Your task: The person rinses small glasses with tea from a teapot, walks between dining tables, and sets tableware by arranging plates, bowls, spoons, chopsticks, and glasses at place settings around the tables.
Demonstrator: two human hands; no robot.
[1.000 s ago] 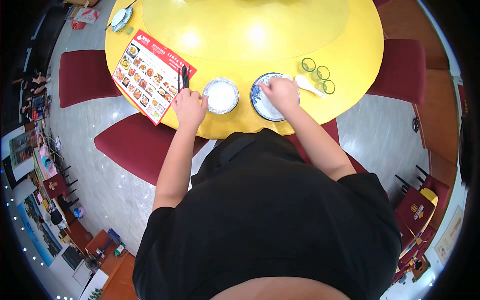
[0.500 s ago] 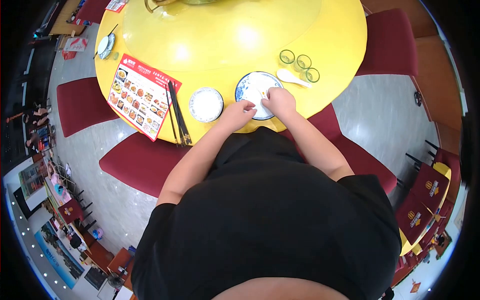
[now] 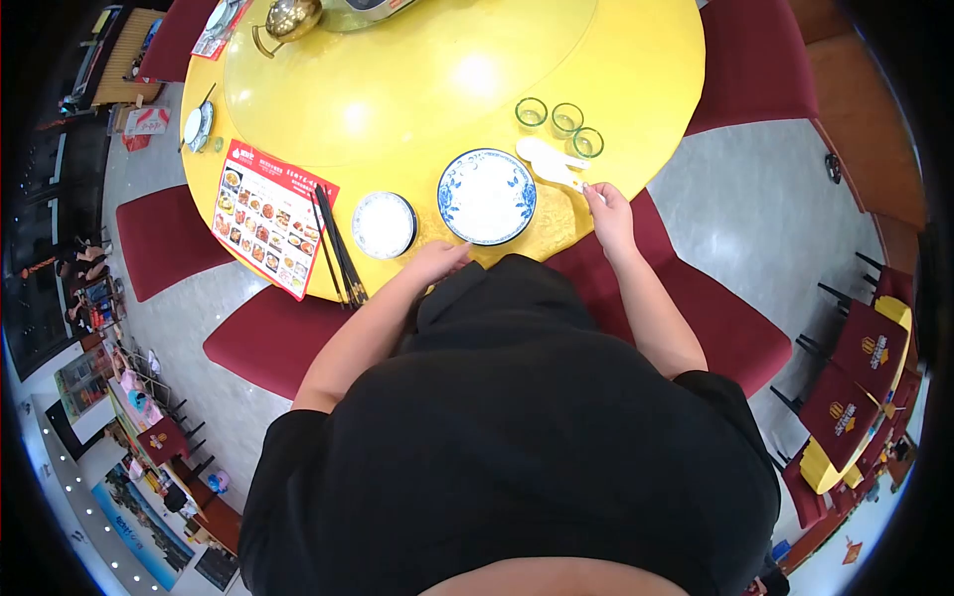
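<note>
My right hand [image 3: 611, 216] pinches the handle end of a white spoon [image 3: 550, 169] at the right of the table setting. Its bowl lies beside a second white spoon [image 3: 542, 149], partly overlapping it. Left of these sits a blue-and-white patterned plate [image 3: 487, 197], which appears stacked on another dish. My left hand [image 3: 440, 260] lies at the table edge by the plate's lower left rim, holding nothing I can see, with its fingers loosely extended. A smaller stack of white bowls or saucers [image 3: 384, 225] stands just above and left of that hand.
Three green-rimmed glasses [image 3: 566, 120] stand behind the spoons. Several black chopsticks [image 3: 341, 248] lie over a red menu sheet [image 3: 273, 214] on the left. A brass-coloured pot [image 3: 291, 20] is on the glass turntable [image 3: 417, 89]. Dark red chairs [image 3: 725, 313] surround the yellow table [image 3: 646, 109].
My right hand has moved right from the plate, and a spoon now lies by the other one. My left hand has drawn back to the table edge. The view has shifted slightly.
</note>
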